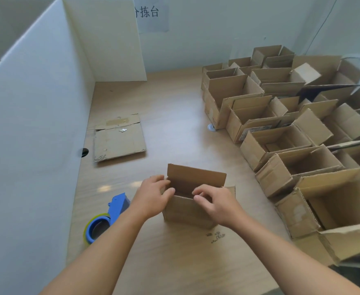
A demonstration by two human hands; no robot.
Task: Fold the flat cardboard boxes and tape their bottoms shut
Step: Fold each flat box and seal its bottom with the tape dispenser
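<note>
A small cardboard box [189,209] of brown corrugated board is held upright on the pale, wood-grained surface [174,116], near its front middle. The far flap is raised as a flat rectangle. The near wall is plain and matte, with a rough cut edge.

The box's left end is gripped by the left hand [153,198], with the fingers curled round the corner and the thumb laid at the top edge of the near wall. That top edge is pinched by the right hand [215,204], whose fingers are tightly bent. Whatever flap lies under them is hidden, and the inside of the box cannot be made out.

A blue plastic tape dispenser [108,218], loaded with a glossy roll, lies on the surface just left of the left forearm, by which its handle end is partly covered. Farther back a flat cardboard box [119,141] lies near the smooth white partition [36,124]. An old strip of tape and ragged, wavy edges are seen on it.

The right side is crowded with folded boxes [291,135], open-topped with flaps splayed. Those nearest the frame edge are cut off. A paper sign [151,13] on the back wall is partly hidden by the partition.
</note>
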